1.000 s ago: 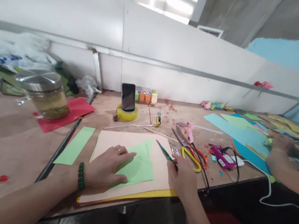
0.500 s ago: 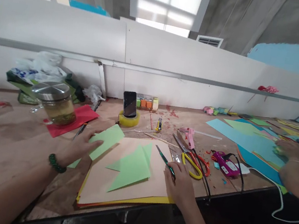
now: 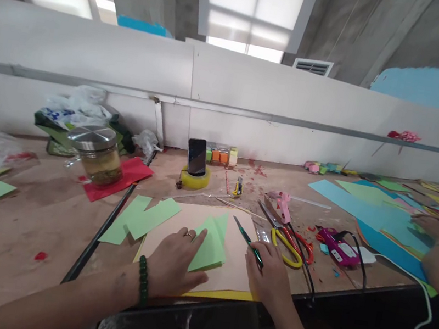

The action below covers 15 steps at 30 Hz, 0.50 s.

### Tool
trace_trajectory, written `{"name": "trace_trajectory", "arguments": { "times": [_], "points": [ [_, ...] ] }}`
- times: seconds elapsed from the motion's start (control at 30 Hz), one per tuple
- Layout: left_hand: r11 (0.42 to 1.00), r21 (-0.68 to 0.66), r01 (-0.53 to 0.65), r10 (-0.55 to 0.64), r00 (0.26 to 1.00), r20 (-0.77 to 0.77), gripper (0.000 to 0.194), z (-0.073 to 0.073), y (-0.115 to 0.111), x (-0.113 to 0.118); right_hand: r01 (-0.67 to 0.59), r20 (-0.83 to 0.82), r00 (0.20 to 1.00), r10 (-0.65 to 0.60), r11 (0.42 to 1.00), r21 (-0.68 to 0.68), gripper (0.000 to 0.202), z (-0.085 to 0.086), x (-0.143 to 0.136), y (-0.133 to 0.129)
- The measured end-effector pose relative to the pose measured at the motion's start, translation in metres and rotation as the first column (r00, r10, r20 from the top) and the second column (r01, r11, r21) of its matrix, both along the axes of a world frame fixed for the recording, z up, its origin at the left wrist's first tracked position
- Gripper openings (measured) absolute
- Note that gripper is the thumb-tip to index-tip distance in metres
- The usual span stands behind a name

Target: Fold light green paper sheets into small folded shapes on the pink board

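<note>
My left hand (image 3: 177, 260), with a green bead bracelet at the wrist, lies over the pale pink sheets (image 3: 233, 272) and touches the left part of the light green pieces (image 3: 213, 244). Its fingers are apart. At the right edge of the sheets, my right hand (image 3: 271, 275) is closed on a dark green scissors-like tool (image 3: 249, 240), whose tip points up and left. Two light green strips (image 3: 155, 218) lie overlapping to the left of the sheets. Yellow paper shows under the pink stack.
Behind the sheets stand a phone (image 3: 197, 156) and a yellow tape roll (image 3: 195, 178). A glass jar (image 3: 101, 162) rests on red paper at left. Yellow-handled scissors (image 3: 287, 247), a pink glue gun (image 3: 284, 207) and a purple power strip (image 3: 337, 247) lie right. Another person's hand (image 3: 438, 230) is at far right.
My left hand has let go of the green strip, now lying left of the sheets, and moved right onto the green pieces. My right hand keeps its hold. The camera view has shifted slightly.
</note>
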<state>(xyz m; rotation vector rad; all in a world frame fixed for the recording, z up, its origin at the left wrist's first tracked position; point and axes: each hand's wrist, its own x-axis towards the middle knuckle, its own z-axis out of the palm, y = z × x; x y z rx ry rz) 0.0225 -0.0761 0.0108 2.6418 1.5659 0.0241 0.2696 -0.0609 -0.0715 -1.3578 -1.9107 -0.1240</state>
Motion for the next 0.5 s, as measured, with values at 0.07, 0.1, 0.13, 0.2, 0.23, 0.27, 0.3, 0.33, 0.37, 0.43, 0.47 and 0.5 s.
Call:
{"name": "trace_trajectory", "arguments": {
  "times": [0.07,0.1,0.13,0.2,0.23,0.27,0.3,0.33,0.37,0.43,0.47,0.5],
  "points": [
    [1.000,-0.004,-0.013,0.013,1.000,-0.007,0.060,0.001,-0.001,0.005,-0.013,-0.013,1.000,0.014,1.000,0.028,0.016,0.001,0.000,-0.001],
    [1.000,0.001,-0.014,0.014,1.000,-0.006,0.054,0.002,-0.001,0.005,-0.022,-0.025,0.999,0.023,0.999,0.048,0.017,0.003,0.000,-0.002],
    [1.000,0.004,-0.005,0.005,1.000,-0.005,0.050,0.004,-0.001,0.004,-0.032,-0.039,0.999,0.035,0.997,0.072,0.017,0.006,0.000,-0.003],
    [0.999,-0.004,0.043,-0.043,0.999,0.007,0.048,0.007,0.000,-0.001,-0.056,-0.064,0.996,0.064,0.992,0.115,0.018,0.014,-0.002,-0.007],
    [0.997,-0.019,0.071,-0.071,0.997,0.019,0.047,0.008,0.000,-0.003,-0.075,-0.074,0.994,0.085,0.989,0.131,0.017,0.018,-0.004,-0.010],
    [0.996,-0.036,0.087,-0.085,0.996,0.040,0.045,0.008,0.000,-0.005,-0.099,-0.079,0.991,0.111,0.985,0.140,0.017,0.023,-0.006,-0.013],
    [0.995,-0.053,0.083,-0.079,0.994,0.070,0.040,0.007,0.001,-0.007,-0.126,-0.082,0.987,0.139,0.981,0.144,0.016,0.029,-0.009,-0.015],
    [0.996,-0.069,0.055,-0.048,0.993,0.110,0.034,0.005,0.003,-0.008,-0.156,-0.084,0.982,0.169,0.977,0.147,0.016,0.034,-0.013,-0.017],
    [0.996,-0.085,0.009,0.004,0.988,0.153,0.028,0.002,0.006,-0.009,-0.184,-0.084,0.977,0.198,0.972,0.149,0.015,0.038,-0.017,-0.019],
    [0.988,-0.129,-0.087,0.114,0.968,0.223,0.035,-0.004,0.013,-0.010,-0.237,-0.076,0.965,0.250,0.960,0.147,0.013,0.047,-0.025,-0.021],
    [0.982,-0.153,-0.110,0.144,0.962,0.233,0.042,-0.006,0.017,-0.010,-0.263,-0.069,0.959,0.274,0.954,0.141,0.012,0.050,-0.030,-0.021],
    [0.977,-0.175,-0.125,0.164,0.958,0.234,0.047,-0.008,0.021,-0.011,-0.288,-0.063,0.953,0.298,0.948,0.133,0.012,0.053,-0.033,-0.021]
  ]
}}
